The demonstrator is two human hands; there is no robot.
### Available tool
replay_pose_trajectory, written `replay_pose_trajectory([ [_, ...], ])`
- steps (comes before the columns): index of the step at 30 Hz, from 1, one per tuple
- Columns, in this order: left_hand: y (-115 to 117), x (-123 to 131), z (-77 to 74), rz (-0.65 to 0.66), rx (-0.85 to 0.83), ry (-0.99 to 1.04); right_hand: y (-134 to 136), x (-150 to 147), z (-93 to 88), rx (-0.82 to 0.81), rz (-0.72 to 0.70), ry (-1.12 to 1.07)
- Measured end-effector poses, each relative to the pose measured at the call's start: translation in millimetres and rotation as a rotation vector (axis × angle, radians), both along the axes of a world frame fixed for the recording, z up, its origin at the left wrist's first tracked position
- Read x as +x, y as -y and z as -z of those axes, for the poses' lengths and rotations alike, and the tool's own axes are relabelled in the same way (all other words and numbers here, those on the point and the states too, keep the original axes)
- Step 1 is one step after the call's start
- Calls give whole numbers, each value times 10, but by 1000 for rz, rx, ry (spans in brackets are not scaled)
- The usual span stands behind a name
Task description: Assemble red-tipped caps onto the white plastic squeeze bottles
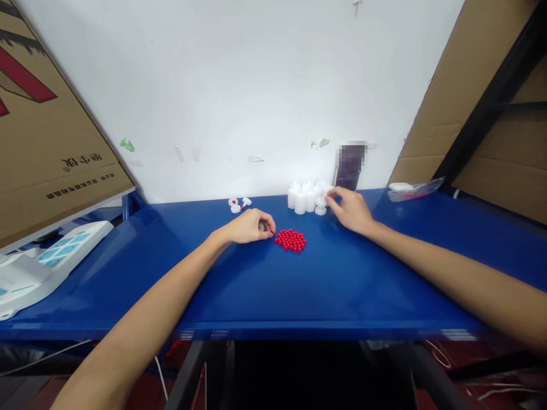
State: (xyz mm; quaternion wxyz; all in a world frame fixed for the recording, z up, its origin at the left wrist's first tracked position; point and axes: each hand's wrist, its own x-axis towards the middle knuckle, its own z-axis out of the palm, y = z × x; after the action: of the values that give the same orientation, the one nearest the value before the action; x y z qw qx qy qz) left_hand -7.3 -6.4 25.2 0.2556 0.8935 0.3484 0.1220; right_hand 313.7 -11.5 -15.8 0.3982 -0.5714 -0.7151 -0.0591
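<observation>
A small heap of red beads [291, 240] lies in the middle of the blue table [273, 290]. My left hand [250, 226] rests just left of the heap, fingers curled, pinching one red bead at its fingertips. My right hand [350, 209] reaches to a cluster of white plastic caps [306, 198] near the wall, its fingertips closed on a white cap [323, 202] at the cluster's right edge. A few assembled white pieces [239, 204], one with a red dot, lie behind my left hand.
A white device [40, 267] sits at the table's left edge under a leaning cardboard box [47, 131]. A dark phone [348, 169] leans on the wall behind the caps. A clear plastic bag [412, 189] lies at the far right, beside cardboard and a black frame.
</observation>
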Motion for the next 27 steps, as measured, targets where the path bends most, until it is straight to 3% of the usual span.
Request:
replay_pose_trajectory([
  [18, 54, 10, -12, 68, 5, -11, 13, -12, -20, -69, 19, 23],
  [27, 3, -47, -57, 69, 28, 20, 161, -75, -158, -182, -119, 259],
])
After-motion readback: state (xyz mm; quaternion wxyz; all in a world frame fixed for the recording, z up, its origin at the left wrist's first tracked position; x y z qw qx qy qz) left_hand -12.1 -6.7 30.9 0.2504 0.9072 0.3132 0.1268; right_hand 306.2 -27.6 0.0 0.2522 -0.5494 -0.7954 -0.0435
